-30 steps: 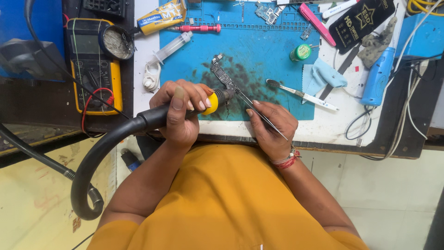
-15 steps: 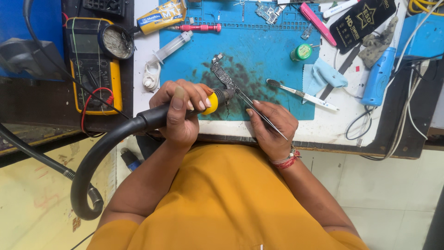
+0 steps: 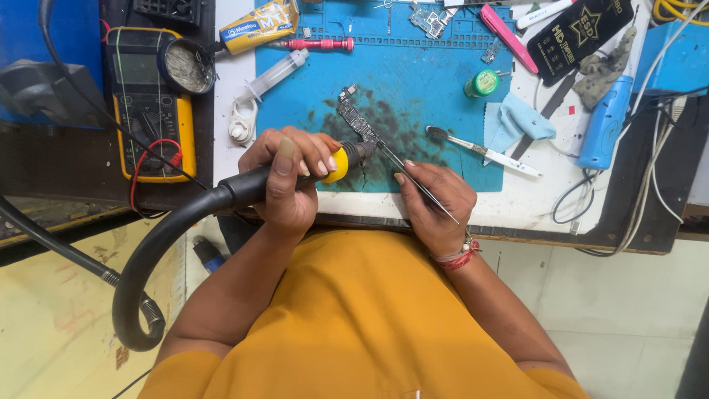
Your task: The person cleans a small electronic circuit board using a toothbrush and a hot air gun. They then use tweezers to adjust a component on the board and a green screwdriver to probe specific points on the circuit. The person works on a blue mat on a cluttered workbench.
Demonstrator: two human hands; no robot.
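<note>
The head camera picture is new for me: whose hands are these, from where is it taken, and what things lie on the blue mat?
The camera sits on the person's head and looks straight down. The left hand grips a hose-fed tool with a yellow collar, likely a hot-air nozzle. The right hand holds thin tweezers whose tips meet a small circuit board on the blue mat. Nearby lie a brush, a red screwdriver, a syringe and a yellow multimeter.
</note>
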